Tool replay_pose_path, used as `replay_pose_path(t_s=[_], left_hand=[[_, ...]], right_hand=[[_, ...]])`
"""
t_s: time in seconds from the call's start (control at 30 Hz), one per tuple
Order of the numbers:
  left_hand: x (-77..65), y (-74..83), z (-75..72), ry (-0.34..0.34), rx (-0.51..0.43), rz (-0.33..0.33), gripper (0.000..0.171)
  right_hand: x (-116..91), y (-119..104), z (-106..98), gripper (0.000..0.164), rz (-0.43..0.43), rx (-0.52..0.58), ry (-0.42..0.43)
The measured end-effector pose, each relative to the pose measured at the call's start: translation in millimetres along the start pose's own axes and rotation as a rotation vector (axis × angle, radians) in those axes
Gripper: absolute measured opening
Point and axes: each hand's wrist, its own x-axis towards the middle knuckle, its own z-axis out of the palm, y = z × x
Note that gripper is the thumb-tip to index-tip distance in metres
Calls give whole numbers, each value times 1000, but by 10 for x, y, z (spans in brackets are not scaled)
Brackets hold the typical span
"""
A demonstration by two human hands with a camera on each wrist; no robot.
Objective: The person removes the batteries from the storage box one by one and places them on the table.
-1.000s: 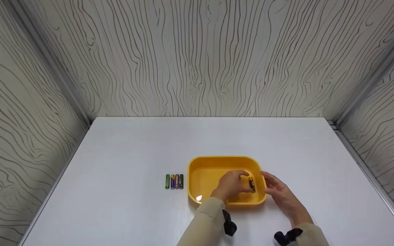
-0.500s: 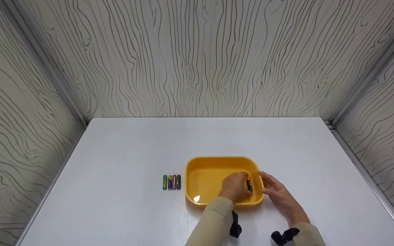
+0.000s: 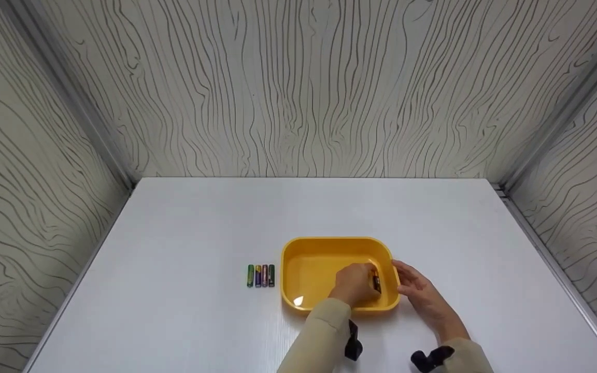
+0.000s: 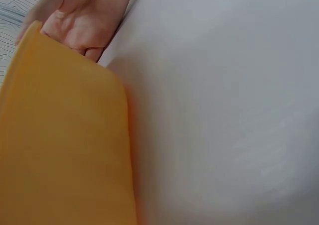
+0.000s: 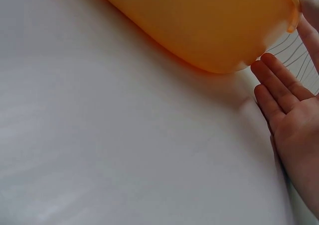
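My left hand (image 3: 353,283) reaches down into a yellow tray (image 3: 303,259) and pinches a black-and-gold battery (image 3: 377,282) at its two ends, by the tray's right wall. In the head view the hand's back hides some of the tray floor. My right hand (image 3: 425,295) rests against the tray's right end from outside, fingers relaxed and fairly straight. The right wrist view shows its palm (image 5: 301,128) facing up to the tray's outer wall (image 5: 199,31). In the left wrist view, the tray's wall (image 4: 70,135) fills the left side, and the right hand (image 4: 89,23) appears beyond it.
Left of the tray, several batteries (image 3: 260,275) in green, purple, pink and dark wraps lie side by side in a row. The white table (image 3: 184,228) is bounded by wood-patterned panels (image 3: 298,93) at the back and both sides.
The left hand has moved slightly right inside the tray and its fingers have closed on the battery's ends. The right hand stays at the tray's right end.
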Motion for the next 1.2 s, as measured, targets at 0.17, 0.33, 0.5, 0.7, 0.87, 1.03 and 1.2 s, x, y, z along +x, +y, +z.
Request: replay_pose_path(t_s=[0.17,0.33,0.5,0.7,0.87,1.03,1.2], left_hand=[[-13,-13,-81,-30,-53,-17,34],[-26,6,-178,-51,-66,-11,40],[-45,34,-263,-62,39,39,45],[-96,39,-363,-71,105,79,51],[-133,-4,-454,-67,126,114,54],[-157,-102,-551,-32,126,178,56],[-184,-197,-654,-7,78,214,56]], right_hand=[[-1,-12,3,61,-7,-12,-1],[-13,-36,13,62,10,-34,18],[-24,-37,17,63,0,-32,18],[-14,-25,16,63,-13,-31,6],[-13,-3,4,62,-37,-36,-15],[-11,8,-3,61,-51,-5,-30],[-6,13,-1,60,-72,36,-35]])
